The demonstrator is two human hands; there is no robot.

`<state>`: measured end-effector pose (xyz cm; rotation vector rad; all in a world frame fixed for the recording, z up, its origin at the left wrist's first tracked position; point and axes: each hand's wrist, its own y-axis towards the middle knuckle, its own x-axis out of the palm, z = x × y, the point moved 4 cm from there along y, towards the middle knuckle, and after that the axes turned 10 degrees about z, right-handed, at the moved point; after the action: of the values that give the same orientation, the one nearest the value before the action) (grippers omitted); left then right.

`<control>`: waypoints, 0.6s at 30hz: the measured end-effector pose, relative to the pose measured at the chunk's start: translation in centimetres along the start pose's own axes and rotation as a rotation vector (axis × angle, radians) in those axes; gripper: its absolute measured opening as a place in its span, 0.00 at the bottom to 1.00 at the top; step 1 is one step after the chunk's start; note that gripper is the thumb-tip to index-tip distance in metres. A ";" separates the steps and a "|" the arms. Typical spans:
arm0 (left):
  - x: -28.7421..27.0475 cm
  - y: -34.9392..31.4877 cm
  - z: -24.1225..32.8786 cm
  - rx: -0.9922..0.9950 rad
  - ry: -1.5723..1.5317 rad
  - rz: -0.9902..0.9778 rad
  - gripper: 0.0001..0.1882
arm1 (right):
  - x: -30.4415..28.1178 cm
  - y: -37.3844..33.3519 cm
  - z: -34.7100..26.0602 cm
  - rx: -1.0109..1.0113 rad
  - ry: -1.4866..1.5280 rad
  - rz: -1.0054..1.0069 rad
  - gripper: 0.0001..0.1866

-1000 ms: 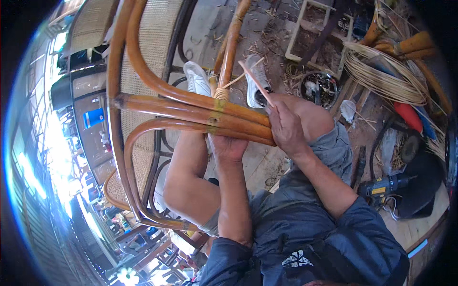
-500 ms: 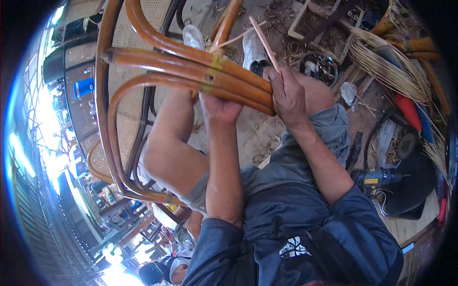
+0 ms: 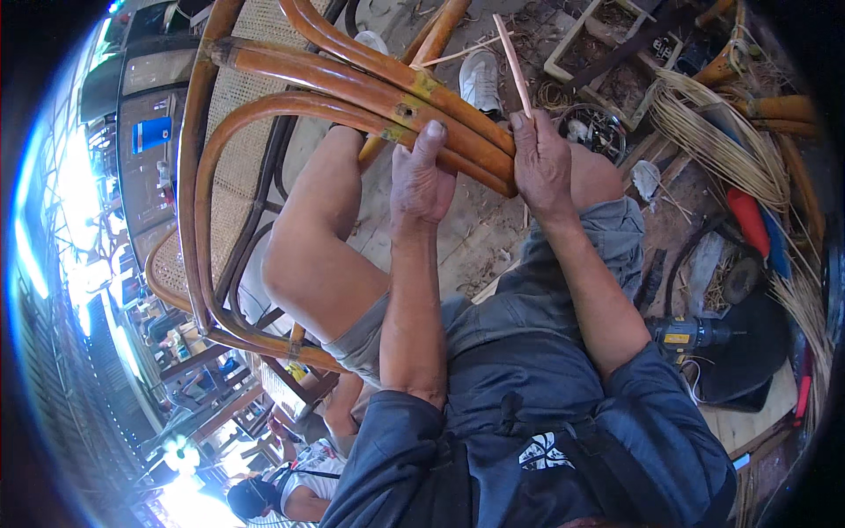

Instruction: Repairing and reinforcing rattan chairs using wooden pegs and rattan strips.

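Across my lap lies a glossy brown rattan chair frame (image 3: 308, 75), its bent poles running side by side and converging near my hands. Yellowish binding marks (image 3: 422, 85) cross the poles, and a dark hole shows in the middle one. My left hand (image 3: 424, 185) grips the lower poles, thumb on top and fingers hidden underneath. At the poles' right end, my right hand (image 3: 543, 167) is closed, pinching a thin pale wooden stick (image 3: 513, 63) that points up and away. That same hand presses against the pole ends. Woven cane (image 3: 251, 92) fills the chair's panel at left.
A coil of cane strips (image 3: 731, 132) lies at far right, above a red object (image 3: 748, 218). The power drill (image 3: 687, 334) rests at lower right. Wooden frames (image 3: 572, 53) and scraps cover the floor ahead. Another person (image 3: 304, 480) sits at lower left.
My left hand has shifted from beneath the poles, and its thumb now lies on top. The chair frame has moved slightly up in view. My right hand still holds the stick.
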<state>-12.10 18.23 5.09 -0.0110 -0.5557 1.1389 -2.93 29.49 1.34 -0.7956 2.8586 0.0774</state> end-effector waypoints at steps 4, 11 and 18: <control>0.1 -0.2 0.0 -0.033 -0.002 -0.039 0.31 | -0.5 -0.2 -0.2 -0.041 0.006 0.023 0.13; 0.4 -0.2 0.1 -0.042 -0.009 -0.125 0.32 | -0.4 -0.1 0.2 -0.016 -0.013 0.037 0.13; -0.7 -0.5 -0.2 -0.049 0.057 0.029 0.28 | 0.2 -0.1 0.1 -0.087 0.037 0.063 0.13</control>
<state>-11.79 17.44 4.78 -0.0940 -0.5345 1.1494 -3.06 29.31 1.23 -0.7295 2.9327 0.1984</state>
